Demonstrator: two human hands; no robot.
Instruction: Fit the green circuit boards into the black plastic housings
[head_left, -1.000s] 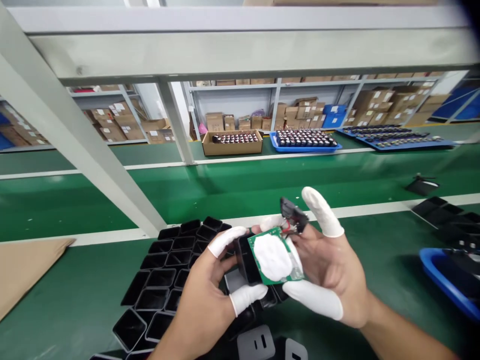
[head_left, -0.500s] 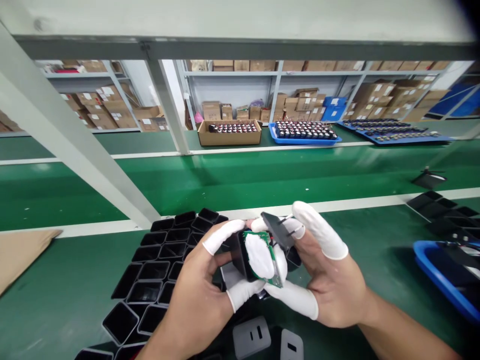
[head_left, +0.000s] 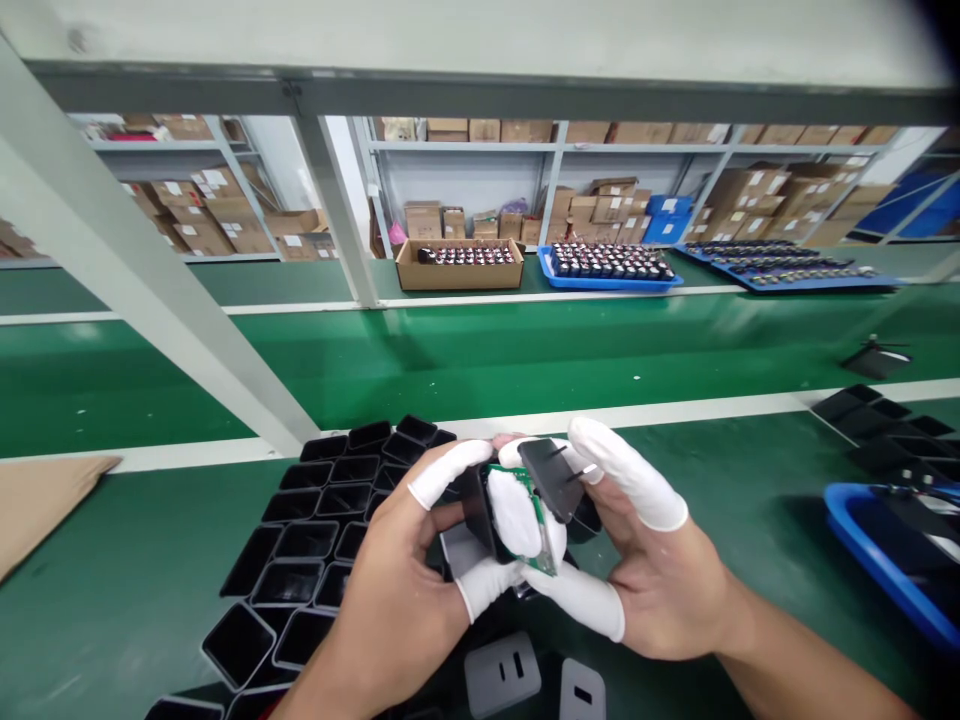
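Hands [head_left: 525,560] in white rubbery finger cots pinch a green circuit board [head_left: 525,515] against a glossy black shell [head_left: 474,497].

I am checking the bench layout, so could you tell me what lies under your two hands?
Under the left hand and right hand lie open black housings and two grey plug faces. The hands cover whatever lies directly beneath them.

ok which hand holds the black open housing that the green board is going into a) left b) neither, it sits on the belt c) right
a: the left hand grips the black housing, while the right hand holds the green board and black plug cover against it.
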